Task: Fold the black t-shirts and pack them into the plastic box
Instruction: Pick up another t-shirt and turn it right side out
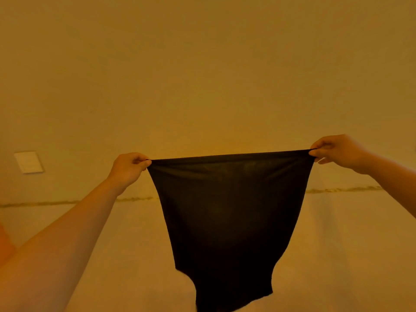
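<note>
A black t-shirt point(227, 212) hangs in the air in front of me, stretched taut along its top edge and narrowing toward the bottom of the view. My left hand point(128, 168) pinches the shirt's upper left corner. My right hand point(335, 152) pinches the upper right corner, a little higher than the left. Both arms reach forward and up. The shirt's lower part runs out of the frame. No plastic box is in view.
A plain yellowish wall fills the background, with a horizontal seam point(342, 189) running across it behind the shirt. A white switch plate point(28, 162) is mounted on the wall at the left. Something orange point(5, 242) shows at the left edge.
</note>
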